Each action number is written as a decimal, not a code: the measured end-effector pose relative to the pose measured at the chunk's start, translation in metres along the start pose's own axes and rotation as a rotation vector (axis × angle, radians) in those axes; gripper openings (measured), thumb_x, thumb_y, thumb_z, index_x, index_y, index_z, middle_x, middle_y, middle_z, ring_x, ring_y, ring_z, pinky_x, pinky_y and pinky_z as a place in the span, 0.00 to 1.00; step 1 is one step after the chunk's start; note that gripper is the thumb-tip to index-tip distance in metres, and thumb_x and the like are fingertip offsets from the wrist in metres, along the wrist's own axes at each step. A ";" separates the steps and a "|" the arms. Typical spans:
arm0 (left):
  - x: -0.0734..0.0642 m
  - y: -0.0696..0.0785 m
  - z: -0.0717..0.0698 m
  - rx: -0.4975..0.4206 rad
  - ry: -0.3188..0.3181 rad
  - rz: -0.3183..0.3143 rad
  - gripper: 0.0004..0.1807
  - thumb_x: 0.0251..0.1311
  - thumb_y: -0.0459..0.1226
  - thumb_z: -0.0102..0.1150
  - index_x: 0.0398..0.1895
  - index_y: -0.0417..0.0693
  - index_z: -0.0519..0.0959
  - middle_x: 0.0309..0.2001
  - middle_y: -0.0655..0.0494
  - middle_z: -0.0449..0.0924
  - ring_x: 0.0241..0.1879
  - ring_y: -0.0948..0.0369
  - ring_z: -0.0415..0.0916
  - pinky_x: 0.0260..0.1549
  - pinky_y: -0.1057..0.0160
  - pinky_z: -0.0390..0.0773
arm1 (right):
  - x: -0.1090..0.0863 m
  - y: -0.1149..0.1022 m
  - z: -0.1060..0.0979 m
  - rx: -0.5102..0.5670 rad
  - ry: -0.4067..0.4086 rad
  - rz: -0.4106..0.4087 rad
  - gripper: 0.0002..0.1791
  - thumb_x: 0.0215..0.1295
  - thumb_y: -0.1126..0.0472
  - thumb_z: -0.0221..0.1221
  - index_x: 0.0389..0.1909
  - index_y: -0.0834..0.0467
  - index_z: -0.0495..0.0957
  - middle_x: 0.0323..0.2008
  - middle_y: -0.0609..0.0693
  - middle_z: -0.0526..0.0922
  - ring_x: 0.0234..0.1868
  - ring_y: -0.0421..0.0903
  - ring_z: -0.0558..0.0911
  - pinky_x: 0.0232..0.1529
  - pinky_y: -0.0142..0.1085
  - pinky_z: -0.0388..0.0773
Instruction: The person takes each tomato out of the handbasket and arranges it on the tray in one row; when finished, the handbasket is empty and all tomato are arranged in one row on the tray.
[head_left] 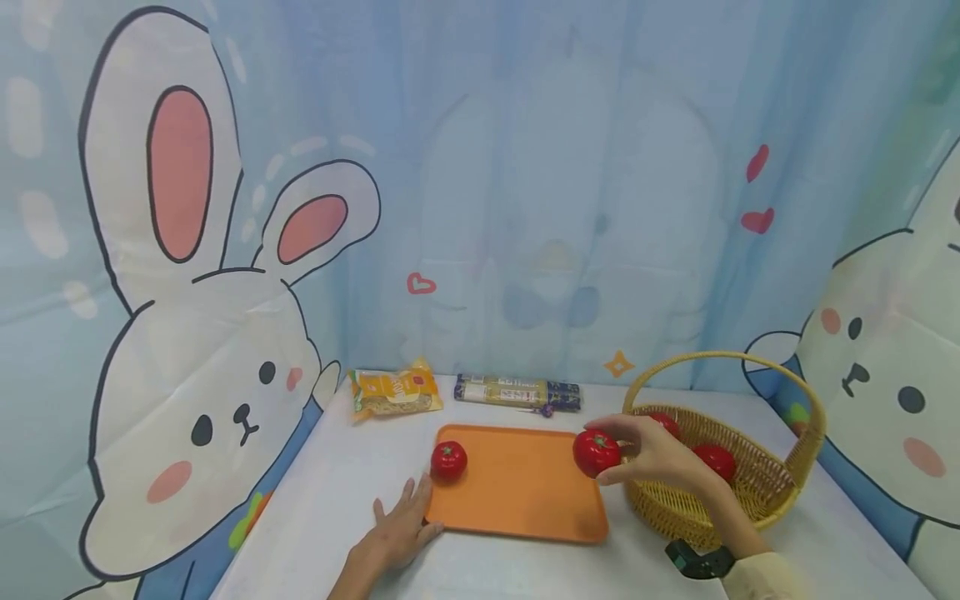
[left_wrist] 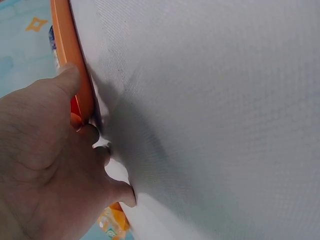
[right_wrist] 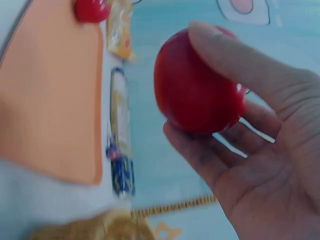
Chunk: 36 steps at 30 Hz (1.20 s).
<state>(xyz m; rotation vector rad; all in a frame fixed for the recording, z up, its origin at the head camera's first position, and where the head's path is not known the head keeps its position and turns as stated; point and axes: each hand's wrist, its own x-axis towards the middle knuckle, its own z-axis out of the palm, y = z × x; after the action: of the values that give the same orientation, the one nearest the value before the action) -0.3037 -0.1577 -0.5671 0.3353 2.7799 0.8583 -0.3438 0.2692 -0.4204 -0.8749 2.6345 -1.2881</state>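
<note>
My right hand (head_left: 651, 454) grips a red tomato (head_left: 596, 453) between thumb and fingers, over the right end of an orange tray (head_left: 517, 487). In the right wrist view the thumb lies across the held tomato (right_wrist: 197, 82) and the fingers support its other side. A second tomato (head_left: 448, 461) sits at the tray's left end. My left hand (head_left: 401, 527) rests with spread fingers at the tray's front left corner; in the left wrist view its thumb touches the orange rim (left_wrist: 75, 60). More red tomatoes (head_left: 715, 460) lie in a woven basket (head_left: 678, 508) right of the tray.
The basket's tall arched handle (head_left: 813, 408) rises behind and right of my right hand. Behind the tray lie a yellow food packet (head_left: 396, 392) and a long blue-and-gold package (head_left: 517, 392), with a small purple item (head_left: 547, 411) beside it. A rabbit-print curtain (head_left: 480, 208) hangs behind the table.
</note>
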 end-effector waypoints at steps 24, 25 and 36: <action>-0.011 0.020 -0.013 0.036 -0.025 -0.037 0.46 0.78 0.50 0.61 0.86 0.37 0.53 0.86 0.39 0.53 0.86 0.38 0.43 0.70 0.15 0.31 | 0.073 -0.003 0.122 -0.034 0.149 0.150 0.39 0.46 0.63 0.86 0.61 0.65 0.83 0.51 0.54 0.89 0.55 0.58 0.86 0.53 0.52 0.88; -0.011 0.020 -0.012 0.036 -0.023 -0.034 0.46 0.78 0.50 0.61 0.86 0.36 0.53 0.86 0.39 0.53 0.86 0.37 0.44 0.70 0.15 0.31 | 0.075 -0.002 0.127 -0.041 0.168 0.169 0.39 0.45 0.62 0.87 0.61 0.64 0.83 0.51 0.53 0.89 0.54 0.57 0.86 0.54 0.53 0.88; -0.005 0.008 -0.005 0.012 0.000 -0.013 0.48 0.77 0.54 0.60 0.87 0.38 0.53 0.86 0.40 0.52 0.86 0.38 0.43 0.70 0.15 0.29 | 0.093 0.009 0.169 -0.004 0.254 0.264 0.38 0.44 0.67 0.86 0.58 0.66 0.82 0.52 0.58 0.87 0.53 0.57 0.85 0.60 0.56 0.84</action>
<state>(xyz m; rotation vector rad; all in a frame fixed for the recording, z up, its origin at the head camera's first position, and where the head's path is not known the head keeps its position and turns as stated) -0.2990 -0.1551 -0.5578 0.3183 2.7851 0.8397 -0.3737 0.1066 -0.5199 -0.3642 2.8188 -1.4022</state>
